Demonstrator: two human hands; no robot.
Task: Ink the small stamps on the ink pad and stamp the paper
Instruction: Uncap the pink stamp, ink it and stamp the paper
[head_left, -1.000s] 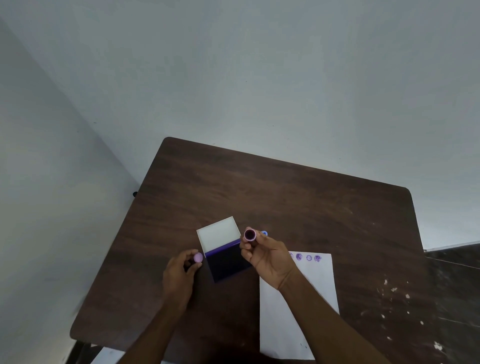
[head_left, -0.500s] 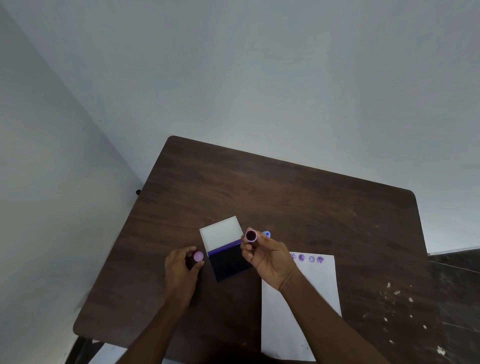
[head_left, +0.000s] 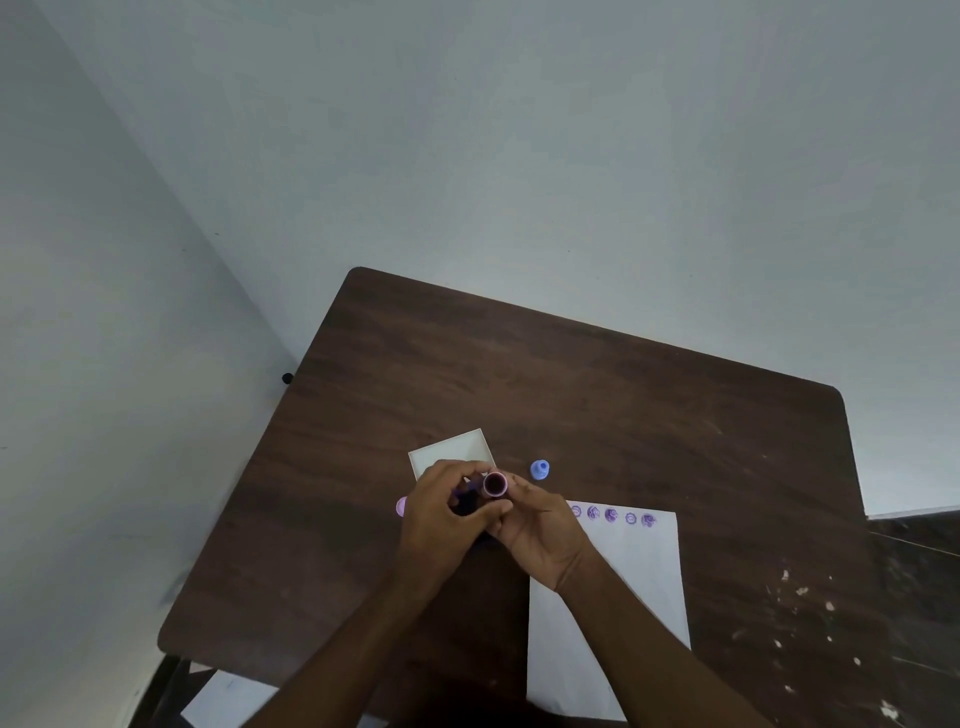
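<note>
A small pink stamp (head_left: 495, 484) points its dark inked end up at me. My right hand (head_left: 540, 535) grips it from the right, and my left hand (head_left: 441, 514) closes its fingertips on it from the left. Both hands hover over the ink pad, whose white open lid (head_left: 447, 453) shows beyond them while the dark pad is mostly hidden. A purple round piece (head_left: 401, 506) lies on the table just left of my left hand. A blue stamp (head_left: 540, 469) stands right of the lid. The white paper (head_left: 623, 582) carries a row of purple prints (head_left: 611, 515) along its far edge.
The dark wooden table (head_left: 597, 395) stands in a corner between pale walls. White paint flecks (head_left: 800, 592) mark its right side. Another white sheet (head_left: 228, 701) shows below the table's near-left corner.
My left hand left the purple piece on the table and moved right to meet my right hand at the pink stamp. The blue stamp is now uncovered.
</note>
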